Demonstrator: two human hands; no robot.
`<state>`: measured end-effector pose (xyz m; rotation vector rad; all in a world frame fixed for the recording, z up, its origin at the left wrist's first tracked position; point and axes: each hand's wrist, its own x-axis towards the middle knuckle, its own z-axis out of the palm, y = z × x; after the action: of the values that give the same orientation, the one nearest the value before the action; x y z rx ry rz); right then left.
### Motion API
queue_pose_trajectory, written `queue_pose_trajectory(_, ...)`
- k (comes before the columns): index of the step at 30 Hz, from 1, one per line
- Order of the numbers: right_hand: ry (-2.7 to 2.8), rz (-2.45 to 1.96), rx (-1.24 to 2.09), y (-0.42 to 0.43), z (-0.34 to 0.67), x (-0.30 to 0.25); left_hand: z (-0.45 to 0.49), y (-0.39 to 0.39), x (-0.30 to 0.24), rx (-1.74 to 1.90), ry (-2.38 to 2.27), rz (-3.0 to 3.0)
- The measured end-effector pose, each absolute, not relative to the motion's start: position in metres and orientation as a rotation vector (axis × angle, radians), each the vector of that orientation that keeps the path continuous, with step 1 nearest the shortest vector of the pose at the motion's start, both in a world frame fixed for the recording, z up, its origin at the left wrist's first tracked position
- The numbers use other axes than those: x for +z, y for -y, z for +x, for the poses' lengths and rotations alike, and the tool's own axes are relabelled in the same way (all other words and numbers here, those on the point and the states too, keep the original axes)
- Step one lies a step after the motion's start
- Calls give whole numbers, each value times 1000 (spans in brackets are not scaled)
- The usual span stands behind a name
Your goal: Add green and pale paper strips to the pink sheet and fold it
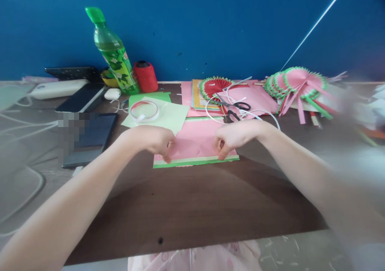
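A pink paper sheet [195, 140] with a cream and green strip along its near edge lies flat on the dark wooden table [186, 207]. My left hand [156, 140] pinches the sheet's near left edge with fingers curled. My right hand [233, 138] pinches the near right edge the same way. Both hands rest on the paper, a hand's width apart.
Behind the sheet lie light green paper with a tape roll [144, 110], black scissors [236, 110] among white strips, and pink-green paper fans [296, 82]. A green bottle [114, 52], red thread spool [146, 76], and phones [93, 136] sit at left. A blue wall stands behind.
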<state>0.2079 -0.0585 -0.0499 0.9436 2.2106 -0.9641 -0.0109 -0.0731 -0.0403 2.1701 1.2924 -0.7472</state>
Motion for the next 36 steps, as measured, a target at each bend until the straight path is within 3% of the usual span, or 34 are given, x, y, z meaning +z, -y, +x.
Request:
queue_pose_trajectory(24, -2225, 886, -920, 58, 205, -47, -58, 81, -45, -564, -1237, 2053)
queue_pose_trajectory(36, -2222, 909, -946, 57, 206, -48, -44, 86, -69, -288, -1239, 2098)
